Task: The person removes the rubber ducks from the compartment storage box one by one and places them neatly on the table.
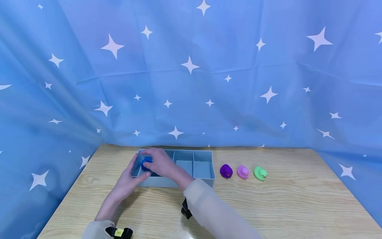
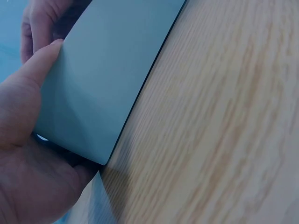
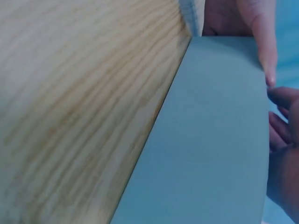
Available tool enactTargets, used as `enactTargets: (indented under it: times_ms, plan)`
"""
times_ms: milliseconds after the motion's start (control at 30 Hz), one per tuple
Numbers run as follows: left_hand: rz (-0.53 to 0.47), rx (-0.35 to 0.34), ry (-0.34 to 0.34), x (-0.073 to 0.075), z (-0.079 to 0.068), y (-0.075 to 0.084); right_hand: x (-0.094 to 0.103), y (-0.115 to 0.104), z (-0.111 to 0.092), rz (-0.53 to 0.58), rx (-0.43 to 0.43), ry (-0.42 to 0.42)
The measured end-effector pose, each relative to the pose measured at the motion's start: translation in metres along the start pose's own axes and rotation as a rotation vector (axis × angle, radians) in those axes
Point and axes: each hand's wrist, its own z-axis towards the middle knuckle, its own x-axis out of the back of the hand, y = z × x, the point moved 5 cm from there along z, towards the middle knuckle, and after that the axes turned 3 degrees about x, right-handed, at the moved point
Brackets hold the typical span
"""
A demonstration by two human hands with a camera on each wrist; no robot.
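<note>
A light blue divided box [image 1: 191,182] sits on the table, its long side toward me. At its left end my left hand [image 1: 126,182] grips the corner, thumb at the front rim and fingers along the end wall. My right hand [image 1: 162,162] reaches into the leftmost compartment and holds a blue rubber duck [image 1: 145,165] there, partly covered by the fingers. In the left wrist view, the left thumb [image 2: 39,65] lies at the rim of the box's front wall [image 2: 103,74]. The right wrist view shows the right fingers [image 3: 280,98] beside the same rim, close to the left thumb.
Right of the box, a purple duck [image 1: 226,171], a pink duck [image 1: 243,172] and a green duck [image 1: 260,173] stand in a row on the wooden table [image 1: 286,202]. A blue curtain with white stars [image 1: 191,86] hangs behind the table and along its sides.
</note>
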Motion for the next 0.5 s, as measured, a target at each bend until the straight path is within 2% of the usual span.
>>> enactTargets:
  times_ms: [300,500]
  plan:
    - [0.039,0.005,0.014,0.0,0.001,0.001,-0.005,0.007,0.01,-0.106,-0.004,-0.051]
    - [0.024,0.013,0.009,0.001,0.001,0.0,-0.012,0.009,0.016,-0.175,-0.009,-0.073]
